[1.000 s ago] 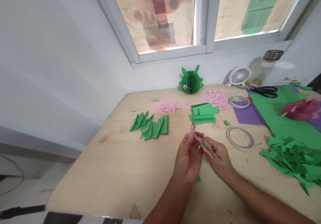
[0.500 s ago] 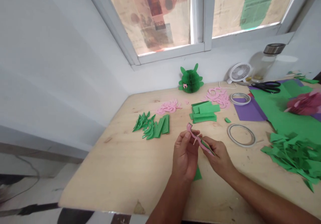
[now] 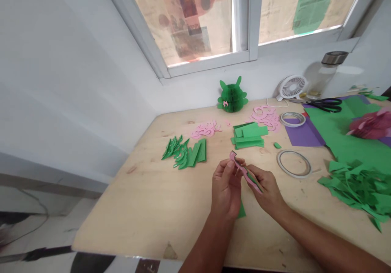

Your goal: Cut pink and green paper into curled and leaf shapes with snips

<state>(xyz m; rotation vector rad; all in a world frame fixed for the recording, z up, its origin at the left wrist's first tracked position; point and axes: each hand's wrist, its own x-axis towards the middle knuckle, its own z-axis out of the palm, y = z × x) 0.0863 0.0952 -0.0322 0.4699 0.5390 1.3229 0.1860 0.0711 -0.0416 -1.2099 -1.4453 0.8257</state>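
Between my two hands is a narrow pink paper cutout (image 3: 252, 182) with a wavy edge and green paper against its back. My left hand (image 3: 225, 183) pinches its upper end between thumb and fingers. Lower down, my right hand (image 3: 268, 187) is closed on the other end, its fingertips partly hidden behind the paper. A green paper piece (image 3: 241, 210) lies on the table, half covered by my left hand. Beyond my hands are stacked green paper strips (image 3: 250, 134), and to their left folded green strips (image 3: 195, 154) and cut green curved pieces (image 3: 180, 153).
Pink paper cutouts (image 3: 206, 129) lie farther back. A green honeycomb paper figure (image 3: 232, 97) stands by the wall. To the right are a tape roll (image 3: 279, 164), black scissors (image 3: 328, 105), a small white fan (image 3: 292, 87), a glass bottle (image 3: 319, 81) and green scraps (image 3: 360, 191).
The pink cutout has turned slightly in my hands, and its upper end has shifted a little right. Both hands keep their grip.
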